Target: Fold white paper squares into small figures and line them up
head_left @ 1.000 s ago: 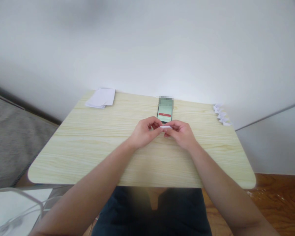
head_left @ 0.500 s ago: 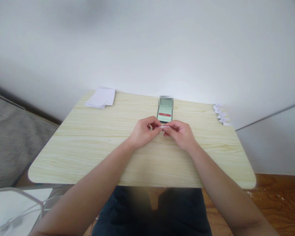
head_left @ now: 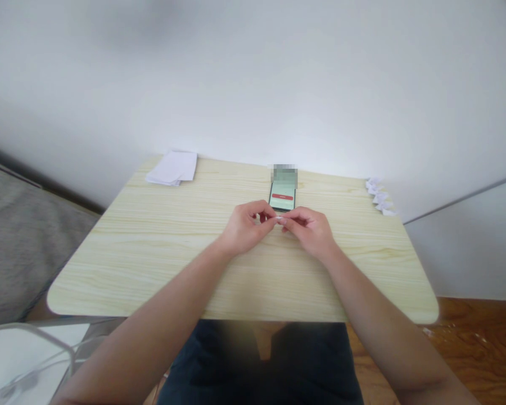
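My left hand (head_left: 248,226) and my right hand (head_left: 310,229) meet over the middle of the wooden table (head_left: 160,242). Both are closed, thumbs and fingertips pinching a small piece of white paper (head_left: 279,217) between them. Most of the paper is hidden by my fingers, so its folded shape cannot be made out. Just beyond my fingertips a phone (head_left: 283,198) lies on the table with its screen lit, a red bar across the lower part and the upper part blurred.
A stack of white paper sheets (head_left: 175,167) lies at the table's back left. Along the right edge stand several small folded white paper pieces (head_left: 379,198). A white wall (head_left: 253,84) rises behind the table. White cables (head_left: 46,337) hang at lower left.
Less of the white paper shows between my fingertips now. Both hands hold almost the same place, and the other things have not moved.
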### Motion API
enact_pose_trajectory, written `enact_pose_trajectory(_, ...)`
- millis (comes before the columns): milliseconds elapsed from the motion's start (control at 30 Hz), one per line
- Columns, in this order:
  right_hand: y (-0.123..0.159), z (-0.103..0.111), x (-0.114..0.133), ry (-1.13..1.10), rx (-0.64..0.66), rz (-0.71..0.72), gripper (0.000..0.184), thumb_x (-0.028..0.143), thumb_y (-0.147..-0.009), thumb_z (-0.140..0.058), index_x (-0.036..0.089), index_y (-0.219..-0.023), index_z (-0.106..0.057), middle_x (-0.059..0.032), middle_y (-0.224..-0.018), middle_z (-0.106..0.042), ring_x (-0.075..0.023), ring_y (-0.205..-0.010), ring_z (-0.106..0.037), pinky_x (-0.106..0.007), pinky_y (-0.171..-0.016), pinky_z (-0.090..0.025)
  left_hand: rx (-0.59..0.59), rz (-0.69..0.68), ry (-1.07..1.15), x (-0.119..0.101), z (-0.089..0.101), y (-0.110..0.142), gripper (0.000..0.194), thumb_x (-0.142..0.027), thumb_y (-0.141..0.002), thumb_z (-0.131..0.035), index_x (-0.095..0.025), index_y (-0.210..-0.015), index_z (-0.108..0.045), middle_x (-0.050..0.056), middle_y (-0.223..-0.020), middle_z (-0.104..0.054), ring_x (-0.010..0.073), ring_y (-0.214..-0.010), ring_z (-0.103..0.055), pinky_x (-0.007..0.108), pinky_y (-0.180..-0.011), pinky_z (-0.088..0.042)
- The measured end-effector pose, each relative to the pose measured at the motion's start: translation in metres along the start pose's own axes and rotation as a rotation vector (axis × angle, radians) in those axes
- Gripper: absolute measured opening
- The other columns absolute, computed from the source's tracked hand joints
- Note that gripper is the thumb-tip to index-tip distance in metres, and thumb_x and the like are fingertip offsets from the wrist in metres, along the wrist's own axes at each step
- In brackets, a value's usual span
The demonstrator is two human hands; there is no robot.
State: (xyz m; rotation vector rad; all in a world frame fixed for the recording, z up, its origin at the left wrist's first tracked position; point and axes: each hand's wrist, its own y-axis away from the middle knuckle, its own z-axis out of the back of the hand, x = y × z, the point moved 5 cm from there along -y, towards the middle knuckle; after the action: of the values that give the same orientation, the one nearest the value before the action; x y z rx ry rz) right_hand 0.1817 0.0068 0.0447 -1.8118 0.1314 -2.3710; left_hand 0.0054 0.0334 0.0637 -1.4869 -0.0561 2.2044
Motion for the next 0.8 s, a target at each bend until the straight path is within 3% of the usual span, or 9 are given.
enact_pose_trajectory(333, -0.0028, 0.0024, 0.0047, -0.041, -0.023, 0.012, 0.024, 0.046, -0.089, -0.072, 0.023, -0.095, -0.074, -0.0028, -0.084, -0.074, -0.0179, -0.071, -0.069, -0.031, -0.068, -0.054, -0.006, 0.023, 0.001, 0.0020, -0.0004, 0.0001, 0.017, -0.035, -0.089, -0.067, -0.020, -0.090, -0.075, 0.004, -0.090, -0.075, 0.0186, -0.084, -0.064, 0.032, -0.074, -0.047)
enact_pose_trajectory(800, -0.0026, 0.0028, 0.0011, -0.001, 0.001, -0.039, 0.025, 0.046, -0.086, -0.075, 0.022, -0.092, -0.078, -0.0046, -0.081, -0.077, -0.0195, -0.073, -0.070, -0.033, -0.070, -0.054, 0.036, 0.028, 0.016, 0.0015, -0.0029, 0.0000, 0.017, -0.033, -0.089, -0.066, -0.019, -0.087, -0.074, 0.003, -0.085, -0.073, 0.0176, -0.080, -0.062, 0.031, -0.072, -0.046)
